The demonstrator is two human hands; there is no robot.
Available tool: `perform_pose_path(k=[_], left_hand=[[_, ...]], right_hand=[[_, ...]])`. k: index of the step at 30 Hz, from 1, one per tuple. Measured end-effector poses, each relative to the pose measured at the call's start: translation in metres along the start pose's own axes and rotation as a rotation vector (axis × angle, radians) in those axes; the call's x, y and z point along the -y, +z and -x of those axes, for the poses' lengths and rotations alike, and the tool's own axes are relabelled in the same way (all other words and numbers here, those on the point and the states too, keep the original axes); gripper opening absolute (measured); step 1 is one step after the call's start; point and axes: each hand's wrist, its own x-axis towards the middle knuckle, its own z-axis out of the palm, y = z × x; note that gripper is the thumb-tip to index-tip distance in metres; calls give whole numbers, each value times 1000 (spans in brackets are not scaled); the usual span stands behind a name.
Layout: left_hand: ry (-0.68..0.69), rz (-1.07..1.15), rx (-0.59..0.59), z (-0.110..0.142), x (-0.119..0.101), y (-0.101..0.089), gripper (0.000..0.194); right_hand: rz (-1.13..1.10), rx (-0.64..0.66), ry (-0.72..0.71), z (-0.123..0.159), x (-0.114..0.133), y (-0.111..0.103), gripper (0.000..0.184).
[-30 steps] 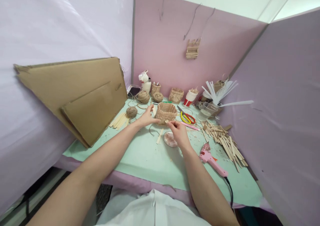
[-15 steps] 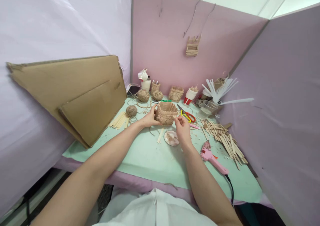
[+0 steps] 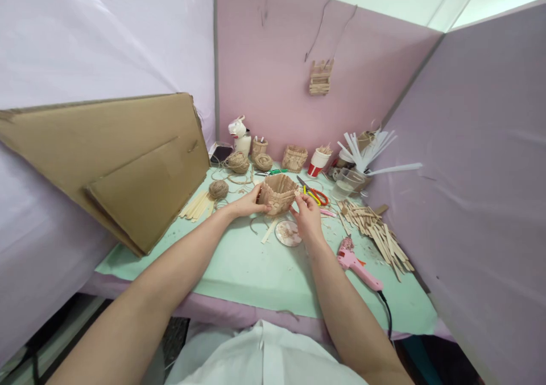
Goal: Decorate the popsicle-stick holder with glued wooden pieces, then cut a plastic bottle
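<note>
A small basket (image 3: 278, 196) covered in wooden pieces stands tilted and slightly turned at the middle of the table. My left hand (image 3: 248, 203) grips its left side, thumb at the front and fingers behind. At its right corner my right hand (image 3: 307, 217) pinches a small pale piece, apparently wood, held against the basket wall; the fingertips mostly hide it. Just below the basket lies a round pinkish coaster (image 3: 288, 234) with small bits on it. A flat pale stick (image 3: 268, 231) rests beside the coaster.
A pink glue gun (image 3: 358, 265) with a black cord lies at right, near a heap of wooden sticks (image 3: 379, 231). Scissors (image 3: 313, 191) lie behind my right hand. Twine balls (image 3: 218, 189) and cardboard (image 3: 149, 163) are at left. Cups (image 3: 319, 162) and another basket (image 3: 294, 158) stand behind.
My left hand, first spread beside the basket, has closed on its side. The basket has turned and tilted. My right hand has moved from the basket's front to its right corner with the pale piece.
</note>
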Motion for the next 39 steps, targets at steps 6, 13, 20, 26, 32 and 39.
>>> perform_pose_path(k=[6,13,20,26,32,39], left_hand=[[109,4,-225,7,-29,5,90],[29,501,-174,14,-39,14,71],[-196,571,64,19,-36,-2,68],[-228,673,147,20,-34,-2,79],[-276,699,116,21,-38,3,66],[-268,735,154,19,-38,3,58]], right_hand=[[-194,82,133,1,16,-2,35],[-245,166,272,-2,29,-4,25],[-233,244,376,-3,41,-16,20],[-218,312,393,3,45,-18,24],[-59,239,284,5,40,-22,30],[333,418,103,21,60,-28,27]])
